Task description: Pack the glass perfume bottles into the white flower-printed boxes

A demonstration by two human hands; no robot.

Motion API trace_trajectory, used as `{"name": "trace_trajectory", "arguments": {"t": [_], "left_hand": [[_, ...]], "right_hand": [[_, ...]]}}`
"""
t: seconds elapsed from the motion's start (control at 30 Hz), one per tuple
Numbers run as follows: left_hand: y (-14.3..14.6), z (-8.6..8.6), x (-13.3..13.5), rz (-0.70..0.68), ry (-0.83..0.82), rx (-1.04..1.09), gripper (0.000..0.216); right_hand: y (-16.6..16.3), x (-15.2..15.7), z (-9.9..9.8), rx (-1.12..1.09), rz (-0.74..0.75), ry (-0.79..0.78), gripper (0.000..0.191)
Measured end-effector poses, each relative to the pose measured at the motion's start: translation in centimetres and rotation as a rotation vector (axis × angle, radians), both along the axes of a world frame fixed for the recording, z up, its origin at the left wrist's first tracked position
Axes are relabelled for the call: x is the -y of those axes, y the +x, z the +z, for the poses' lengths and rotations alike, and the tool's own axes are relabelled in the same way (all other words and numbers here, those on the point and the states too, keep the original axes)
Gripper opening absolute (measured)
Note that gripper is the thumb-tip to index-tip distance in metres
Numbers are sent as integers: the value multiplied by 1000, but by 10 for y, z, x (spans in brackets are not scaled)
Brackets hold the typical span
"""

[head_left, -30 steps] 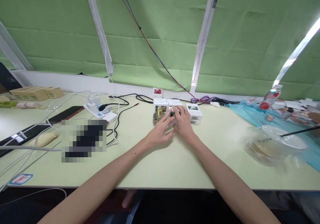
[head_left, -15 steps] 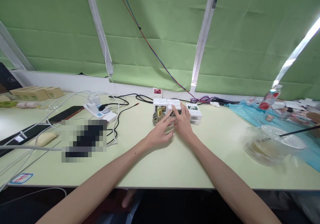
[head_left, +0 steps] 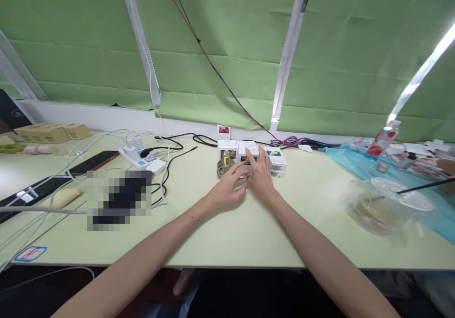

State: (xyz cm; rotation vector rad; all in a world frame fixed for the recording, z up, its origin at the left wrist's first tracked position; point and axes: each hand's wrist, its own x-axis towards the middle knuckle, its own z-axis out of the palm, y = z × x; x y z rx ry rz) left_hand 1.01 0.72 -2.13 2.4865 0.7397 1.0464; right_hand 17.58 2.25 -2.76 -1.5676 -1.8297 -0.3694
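Looking at the white boxes point(head_left: 227, 144), we find them grouped near the middle of the back edge of the desk point(head_left: 234, 242), with pictures printed on them. Our right hand point(head_left: 261, 172) has its bent fingers over the middle front box; whether it grasps it, we cannot tell. Our left hand point(head_left: 226, 188) is half spread, fingers loosely curved toward that same box, and we cannot tell if they hold it. Just left of our fingers we see a small gold bottle point(head_left: 226, 158) by a round, clear-looking object point(head_left: 222, 170). Toward the desk's left edge we have a white power strip point(head_left: 142, 162) and a dark phone point(head_left: 94, 161), with tan boxes point(head_left: 50, 132) near the far left corner. Near the right edge, a lidded plastic cup point(head_left: 375, 213) with a black straw point(head_left: 426, 186) stands beside a blue sheet point(head_left: 355, 163).
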Motion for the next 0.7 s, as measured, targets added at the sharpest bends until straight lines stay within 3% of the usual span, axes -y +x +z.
{"name": "trace_trajectory", "arguments": {"t": [0.3,0.5,0.7], "left_hand": [[2,-2,-3,-4,105,89,26],[0,0,-3,17,156,110,21],[-1,0,3,16,36,-17,20]], "right_hand": [[-10,10,6,8,-101,-61,90],[-3,11,12,3,-164,-14,88],[12,5,14,-47,-281,-25,75]]}}
